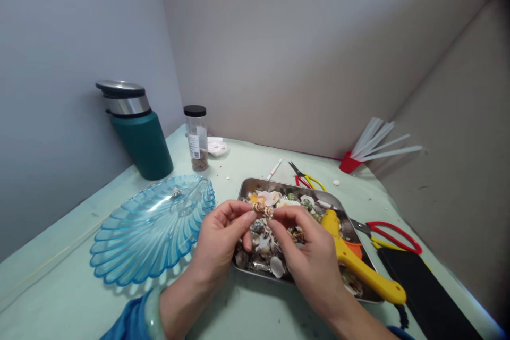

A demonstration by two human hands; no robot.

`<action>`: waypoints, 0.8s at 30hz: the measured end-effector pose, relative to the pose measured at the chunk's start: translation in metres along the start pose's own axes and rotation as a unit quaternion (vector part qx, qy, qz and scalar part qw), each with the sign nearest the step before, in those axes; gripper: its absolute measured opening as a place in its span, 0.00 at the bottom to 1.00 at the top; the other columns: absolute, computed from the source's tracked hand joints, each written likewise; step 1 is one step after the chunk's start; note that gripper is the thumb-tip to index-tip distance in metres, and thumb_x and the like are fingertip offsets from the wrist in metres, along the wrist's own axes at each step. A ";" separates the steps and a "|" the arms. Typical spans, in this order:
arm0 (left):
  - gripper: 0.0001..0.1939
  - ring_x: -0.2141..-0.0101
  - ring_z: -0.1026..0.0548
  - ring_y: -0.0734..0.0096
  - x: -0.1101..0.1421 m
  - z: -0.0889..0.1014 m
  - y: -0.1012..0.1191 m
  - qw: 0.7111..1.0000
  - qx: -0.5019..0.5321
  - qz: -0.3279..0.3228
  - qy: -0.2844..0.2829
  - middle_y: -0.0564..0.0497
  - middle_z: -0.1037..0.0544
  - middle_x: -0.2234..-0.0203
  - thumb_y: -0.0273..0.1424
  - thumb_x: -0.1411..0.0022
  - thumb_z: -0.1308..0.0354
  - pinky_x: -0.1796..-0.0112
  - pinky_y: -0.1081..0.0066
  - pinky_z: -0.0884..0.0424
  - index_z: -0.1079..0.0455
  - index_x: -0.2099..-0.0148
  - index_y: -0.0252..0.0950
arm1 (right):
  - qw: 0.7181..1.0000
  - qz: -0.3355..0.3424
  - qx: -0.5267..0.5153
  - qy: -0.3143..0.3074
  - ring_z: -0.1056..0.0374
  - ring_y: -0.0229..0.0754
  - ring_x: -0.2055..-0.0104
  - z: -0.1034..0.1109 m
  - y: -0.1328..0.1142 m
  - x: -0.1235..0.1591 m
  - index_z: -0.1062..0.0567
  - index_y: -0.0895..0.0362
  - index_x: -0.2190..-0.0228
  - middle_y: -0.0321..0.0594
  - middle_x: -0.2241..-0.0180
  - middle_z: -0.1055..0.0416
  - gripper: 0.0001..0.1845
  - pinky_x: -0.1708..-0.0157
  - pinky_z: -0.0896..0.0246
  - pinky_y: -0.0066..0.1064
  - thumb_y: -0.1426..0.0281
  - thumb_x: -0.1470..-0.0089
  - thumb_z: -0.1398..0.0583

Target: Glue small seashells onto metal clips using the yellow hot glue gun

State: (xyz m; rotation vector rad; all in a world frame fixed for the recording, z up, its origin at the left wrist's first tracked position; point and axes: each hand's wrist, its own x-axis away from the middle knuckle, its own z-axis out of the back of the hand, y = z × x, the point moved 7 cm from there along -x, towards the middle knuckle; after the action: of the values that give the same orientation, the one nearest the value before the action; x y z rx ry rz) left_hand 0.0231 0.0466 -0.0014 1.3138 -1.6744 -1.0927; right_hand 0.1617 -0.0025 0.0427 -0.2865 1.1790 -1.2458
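Above a metal tray [306,185] of mixed seashells, my two hands meet with their fingertips close together. My left hand [225,231] pinches a small brown-and-white spotted seashell [257,206]. Another spotted seashell [268,213] is between the thumb and fingers of my right hand [308,247]. The two shells appear to touch; whether they are joined I cannot tell. A yellow hot glue gun [364,271] lies across the tray's right side, beside my right hand. On the left is a blue scalloped dish [147,239] with one small shell [176,191] in it.
Behind the dish stand a green bottle [141,141] and a black-lidded jar [196,141]. Scissors with red and yellow handles [308,179] lie behind the tray, and another pair [392,236] to its right. A red cup [350,162] holds glue sticks [378,141]. A black slab [422,287] lies front right.
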 end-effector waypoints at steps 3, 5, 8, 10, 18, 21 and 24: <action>0.08 0.88 0.39 0.85 0.000 -0.001 0.000 1.000 -0.003 -0.002 -0.011 0.61 0.33 0.91 0.32 0.47 0.36 0.82 0.83 0.45 0.31 0.68 0.34 | 0.994 -0.067 -0.071 -0.044 0.32 0.40 0.70 -0.007 0.006 0.000 0.26 0.56 0.71 0.37 0.72 0.27 0.07 0.69 0.38 0.30 0.68 0.44 0.42; 0.08 0.88 0.38 0.85 0.001 -0.002 0.000 1.000 -0.012 -0.003 -0.015 0.61 0.33 0.91 0.31 0.48 0.36 0.82 0.83 0.45 0.31 0.69 0.34 | 0.986 -0.112 -0.114 -0.051 0.33 0.40 0.70 -0.009 0.010 0.001 0.25 0.56 0.71 0.37 0.73 0.27 0.07 0.71 0.38 0.29 0.67 0.45 0.41; 0.08 0.87 0.37 0.85 0.003 -0.004 0.002 1.000 -0.027 -0.005 -0.012 0.60 0.32 0.89 0.32 0.49 0.36 0.82 0.83 0.43 0.31 0.69 0.33 | 0.971 -0.161 -0.172 -0.049 0.32 0.40 0.70 -0.012 0.015 0.002 0.24 0.57 0.71 0.37 0.73 0.26 0.08 0.71 0.37 0.29 0.65 0.47 0.40; 0.09 0.88 0.37 0.84 0.003 -0.005 0.003 0.999 -0.035 -0.004 -0.007 0.60 0.32 0.89 0.32 0.50 0.35 0.82 0.82 0.43 0.31 0.70 0.33 | 0.961 -0.178 -0.208 -0.047 0.31 0.40 0.70 -0.013 0.017 0.002 0.24 0.57 0.70 0.37 0.72 0.26 0.08 0.70 0.36 0.29 0.64 0.48 0.39; 0.10 0.88 0.36 0.84 0.003 -0.008 0.005 0.999 -0.046 -0.001 -0.004 0.60 0.31 0.88 0.32 0.53 0.35 0.83 0.82 0.42 0.32 0.71 0.33 | 0.948 -0.202 -0.240 -0.045 0.34 0.39 0.71 -0.014 0.022 0.003 0.25 0.57 0.72 0.36 0.74 0.27 0.08 0.71 0.40 0.28 0.64 0.50 0.37; 0.11 0.88 0.35 0.83 0.003 -0.009 0.005 0.998 -0.057 0.004 -0.005 0.60 0.31 0.87 0.32 0.53 0.35 0.84 0.82 0.42 0.31 0.70 0.32 | 0.952 -0.211 -0.216 -0.043 0.37 0.38 0.71 -0.013 0.025 0.005 0.26 0.57 0.72 0.35 0.75 0.29 0.09 0.71 0.42 0.27 0.64 0.49 0.38; 0.11 0.88 0.35 0.83 0.004 -0.009 0.006 0.998 -0.068 0.004 -0.002 0.60 0.31 0.88 0.33 0.52 0.35 0.83 0.82 0.42 0.31 0.70 0.32 | 0.955 -0.216 -0.200 -0.045 0.38 0.38 0.72 -0.013 0.027 0.006 0.26 0.57 0.72 0.35 0.75 0.30 0.10 0.71 0.44 0.27 0.63 0.49 0.38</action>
State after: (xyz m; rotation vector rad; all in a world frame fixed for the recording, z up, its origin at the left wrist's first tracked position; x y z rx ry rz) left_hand 0.0286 0.0421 0.0073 1.2180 -1.5787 -1.1833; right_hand 0.1655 0.0077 0.0146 -0.9351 1.3269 -1.3398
